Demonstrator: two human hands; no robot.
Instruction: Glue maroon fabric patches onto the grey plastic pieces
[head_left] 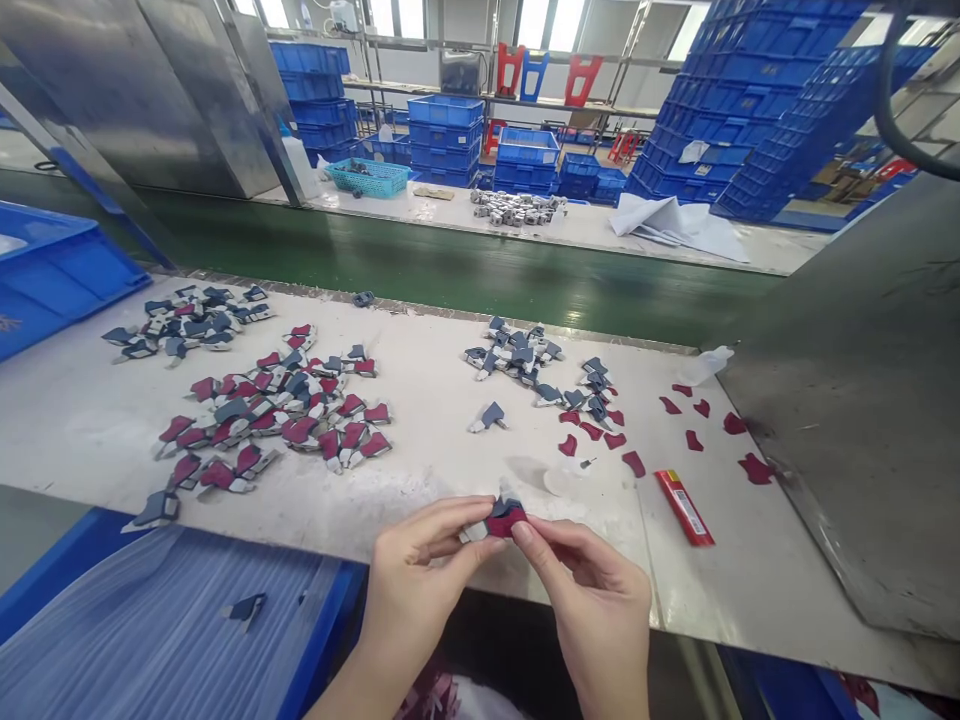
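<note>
Between both hands, over the front edge of the table, is a small dark-blue and white plastic part with a maroon piece on its face. My left hand pinches its white end. The fingertips of my right hand press on the maroon side. Just beyond lies a small clear bottle with a fine needle tip. Loose maroon pieces are scattered to the right. Blue-and-white parts lie heaped behind, one of them apart. At left is a pile of parts with maroon faces.
A red-and-yellow packet lies right of my hands. A lined blue bin stands below the table at left, another blue bin at far left. A metal panel bounds the right side. Past the green conveyor belt are stacked blue crates.
</note>
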